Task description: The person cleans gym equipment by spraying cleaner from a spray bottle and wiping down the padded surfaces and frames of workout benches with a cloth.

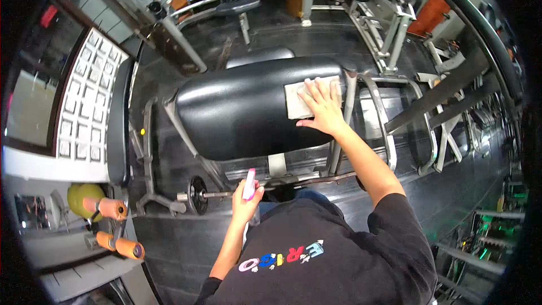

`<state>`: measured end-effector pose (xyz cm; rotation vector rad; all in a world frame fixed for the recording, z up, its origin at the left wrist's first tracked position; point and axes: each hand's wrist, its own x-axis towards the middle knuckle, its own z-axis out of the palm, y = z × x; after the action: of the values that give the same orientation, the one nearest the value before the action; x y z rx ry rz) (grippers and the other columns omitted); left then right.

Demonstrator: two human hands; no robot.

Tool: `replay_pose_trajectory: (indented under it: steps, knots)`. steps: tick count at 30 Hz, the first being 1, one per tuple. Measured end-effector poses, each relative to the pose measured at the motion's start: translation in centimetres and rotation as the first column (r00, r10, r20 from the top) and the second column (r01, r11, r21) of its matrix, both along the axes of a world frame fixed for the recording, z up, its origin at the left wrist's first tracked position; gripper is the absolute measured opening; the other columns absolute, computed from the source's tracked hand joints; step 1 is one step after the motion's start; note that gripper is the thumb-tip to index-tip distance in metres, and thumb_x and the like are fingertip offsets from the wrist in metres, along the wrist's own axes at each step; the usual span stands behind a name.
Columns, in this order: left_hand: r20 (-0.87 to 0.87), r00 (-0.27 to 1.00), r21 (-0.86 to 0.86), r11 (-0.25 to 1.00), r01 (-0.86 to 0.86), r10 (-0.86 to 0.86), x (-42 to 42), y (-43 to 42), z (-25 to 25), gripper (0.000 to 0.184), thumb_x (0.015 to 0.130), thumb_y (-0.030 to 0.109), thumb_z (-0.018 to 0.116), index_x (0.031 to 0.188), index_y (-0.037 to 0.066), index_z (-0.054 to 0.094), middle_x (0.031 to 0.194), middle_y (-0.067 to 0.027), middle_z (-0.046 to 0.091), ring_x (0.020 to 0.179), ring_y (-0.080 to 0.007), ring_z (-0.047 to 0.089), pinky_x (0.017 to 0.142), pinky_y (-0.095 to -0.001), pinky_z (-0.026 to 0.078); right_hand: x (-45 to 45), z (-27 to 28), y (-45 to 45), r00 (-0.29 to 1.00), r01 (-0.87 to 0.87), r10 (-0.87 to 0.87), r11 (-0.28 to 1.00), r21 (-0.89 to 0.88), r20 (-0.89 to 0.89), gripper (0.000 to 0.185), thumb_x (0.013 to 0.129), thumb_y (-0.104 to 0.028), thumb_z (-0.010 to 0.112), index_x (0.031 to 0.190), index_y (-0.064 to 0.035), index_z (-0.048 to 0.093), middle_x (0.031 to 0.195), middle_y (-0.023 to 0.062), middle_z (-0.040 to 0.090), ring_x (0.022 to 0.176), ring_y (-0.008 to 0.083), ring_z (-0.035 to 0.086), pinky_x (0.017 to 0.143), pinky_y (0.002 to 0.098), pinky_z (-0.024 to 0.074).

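Note:
A white folded cloth [294, 103] lies on the right part of a black padded bench [237, 107]. My right hand [322, 104] rests flat on the cloth with its fingers spread, pressing it against the pad. Low in front of the bench, my left hand [245, 200] is closed around a spray bottle with a pink and white top [249, 185]; most of the bottle's body is hidden by the hand and my clothes.
A barbell with a black plate [197, 195] lies below the bench's near side. Metal frame rails [379, 113] stand to the right. Orange foam rollers [119, 244] are at the lower left, and further gym machines [389, 17] stand behind.

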<state>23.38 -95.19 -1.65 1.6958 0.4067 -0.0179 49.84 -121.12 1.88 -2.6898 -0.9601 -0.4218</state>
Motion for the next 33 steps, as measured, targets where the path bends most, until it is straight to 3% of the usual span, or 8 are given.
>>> replay_pose_trajectory:
  steps: [6,8,10,12,14,18,30,33]
  knots:
    - [0.051,0.988,-0.044,0.988,-0.146,0.148,0.8,-0.8,1.2,0.032,0.083,0.021,0.074,0.105,0.001,0.062,0.091,-0.0060,0.067,0.078,-0.0133,0.063,0.073,-0.0291,0.051,0.4,-2.0,1.7,0.971,0.201,-0.201,0.980,0.013,0.129,0.067,0.073,-0.013,0.072,0.135,-0.0267,0.053,0.151,0.0026,0.041,0.142,0.0266,0.033,0.117,0.0577,0.0130]
    - [0.002,0.972,-0.109,0.966,-0.235,0.237,1.4,0.1,3.6,0.030,0.084,0.017,0.073,0.107,0.001,0.061,0.091,-0.0049,0.066,0.070,-0.0105,0.062,0.065,-0.0277,0.051,0.2,-1.4,2.3,0.981,0.173,-0.193,0.918,0.357,0.021,0.059,0.080,-0.011,0.067,0.136,-0.0156,0.053,0.144,0.0054,0.049,0.140,0.0297,0.036,0.117,0.0554,0.0126]
    - [0.070,0.956,-0.099,0.956,-0.277,0.285,2.0,2.2,3.2,0.028,0.087,0.015,0.070,0.109,0.002,0.060,0.087,-0.0026,0.063,0.066,-0.0088,0.059,0.061,-0.0255,0.050,0.2,-1.7,2.3,0.980,0.175,-0.197,0.811,0.559,-0.022,0.043,0.100,-0.029,0.050,0.136,-0.0061,0.051,0.139,0.0094,0.054,0.137,0.0287,0.040,0.115,0.0464,0.0204]
    - [0.144,0.936,-0.040,0.947,-0.318,0.320,2.6,4.3,3.0,0.029,0.087,0.017,0.070,0.110,0.003,0.060,0.085,-0.0023,0.062,0.067,-0.0086,0.059,0.061,-0.0251,0.049,-0.6,-2.9,2.1,0.873,0.482,-0.123,0.369,0.795,-0.472,0.047,0.099,-0.033,0.053,0.132,0.0016,0.053,0.127,0.0146,0.060,0.124,0.0248,0.051,0.109,0.0386,0.0312]
    - [0.157,0.925,-0.033,0.938,-0.346,0.347,3.2,5.9,4.4,0.036,0.090,0.022,0.068,0.118,0.000,0.059,0.090,-0.0027,0.061,0.066,-0.0089,0.057,0.059,-0.0256,0.049,-1.8,-1.3,1.9,0.808,0.588,0.025,0.028,0.808,-0.589,0.059,0.100,-0.042,0.051,0.138,0.0022,0.044,0.138,0.0155,0.050,0.129,0.0240,0.046,0.109,0.0365,0.0333]
    - [0.150,0.907,-0.048,0.920,-0.390,0.392,3.7,9.6,4.7,0.035,0.089,0.022,0.069,0.115,0.001,0.061,0.089,-0.0015,0.062,0.064,-0.0079,0.057,0.057,-0.0253,0.046,-3.9,-0.6,-0.1,0.677,0.732,0.321,-0.205,0.650,-0.662,0.065,0.100,-0.051,0.045,0.144,-0.0052,0.037,0.144,0.0106,0.046,0.131,0.0257,0.045,0.111,0.0405,0.0336]
    - [0.108,0.967,0.112,0.964,-0.241,0.229,9.0,18.3,8.4,0.032,0.084,0.030,0.074,0.092,0.001,0.067,0.070,-0.0023,0.063,0.057,-0.0111,0.063,0.056,-0.0270,0.050,-10.7,0.6,3.3,0.682,0.731,0.364,-0.326,0.600,-0.634,0.079,0.092,-0.067,0.045,0.149,-0.0137,0.033,0.151,0.0086,0.038,0.136,0.0294,0.039,0.112,0.0467,0.0324]
    - [-0.009,0.983,0.099,0.978,-0.181,0.183,9.1,18.2,7.2,0.036,0.083,0.035,0.075,0.093,0.002,0.068,0.073,-0.0031,0.065,0.057,-0.0117,0.063,0.057,-0.0278,0.050,-10.6,1.1,3.8,0.731,0.682,0.226,-0.239,0.691,-0.644,0.070,0.093,-0.049,0.059,0.147,-0.0116,0.035,0.145,0.0095,0.043,0.131,0.0279,0.045,0.106,0.0460,0.0391]
